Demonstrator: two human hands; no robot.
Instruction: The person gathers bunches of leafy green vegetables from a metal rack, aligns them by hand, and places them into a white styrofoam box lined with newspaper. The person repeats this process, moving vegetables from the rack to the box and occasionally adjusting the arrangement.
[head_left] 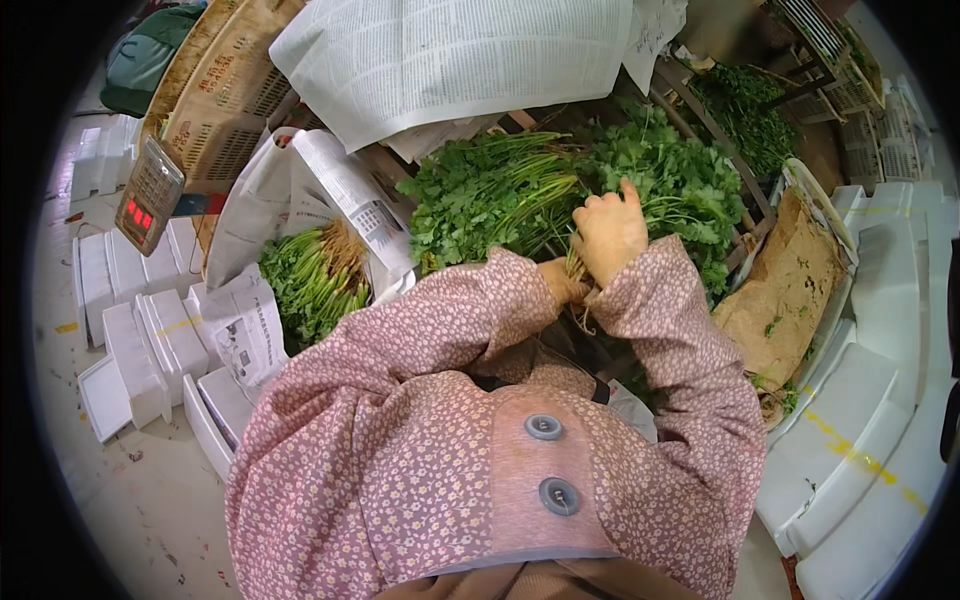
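Observation:
A big heap of leafy green herbs (500,190) with thin stalks lies in front of me. My right hand (608,232) is closed around a bunch of these stalks near their root ends, the leaves pointing away from me. My left hand (563,282) is mostly hidden under the right wrist and its pink flowered sleeve; it touches the same bunch at the roots, and its grip cannot be made out.
A second bundle of herbs (315,275) lies in newspaper on the left. A scale with red digits (148,195) stands at far left beside a woven basket (225,85). White foam boxes (140,340) sit left and right. Brown paper (790,290) lies right.

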